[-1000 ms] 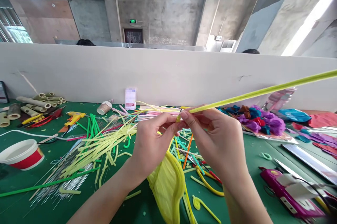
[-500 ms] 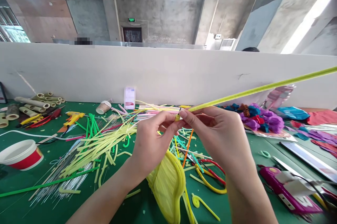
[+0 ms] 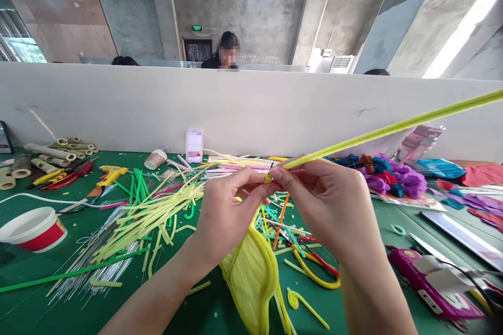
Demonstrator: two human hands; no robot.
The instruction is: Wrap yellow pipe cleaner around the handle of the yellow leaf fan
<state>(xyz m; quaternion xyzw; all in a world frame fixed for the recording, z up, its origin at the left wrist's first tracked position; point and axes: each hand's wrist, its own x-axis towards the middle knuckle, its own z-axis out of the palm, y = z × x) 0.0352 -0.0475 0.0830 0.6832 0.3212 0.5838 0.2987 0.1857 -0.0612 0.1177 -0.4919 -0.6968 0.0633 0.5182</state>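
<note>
Both hands meet at the centre of the head view. My right hand (image 3: pixel 334 201) pinches a long yellow-green pipe cleaner (image 3: pixel 385 131) between thumb and fingers; it slants up to the right and leaves the frame. Touching it, my left hand (image 3: pixel 226 214) is closed on the top of a yellow leaf-shaped piece (image 3: pixel 249 282), a fuzzy outline filled with paler yellow strands. That piece hangs below the fingers. A short dark wire tip sticks up where the fingertips meet. Fingers partly hide the joint between the pipe cleaner and the leaf-shaped piece.
On the green table (image 3: pixel 168 309) lie pale yellow strips (image 3: pixel 157 212), scissors (image 3: pixel 322 261), a coiled yellow stem (image 3: pixel 293 299) and a magenta power strip (image 3: pixel 428 288). At left are a paper cup (image 3: pixel 33 230) and a glue gun (image 3: pixel 112 175). A white partition (image 3: pixel 251 109) stands behind.
A person's head has appeared above the partition. My hands keep nearly the same grip, and the pipe cleaner's far end sits slightly higher.
</note>
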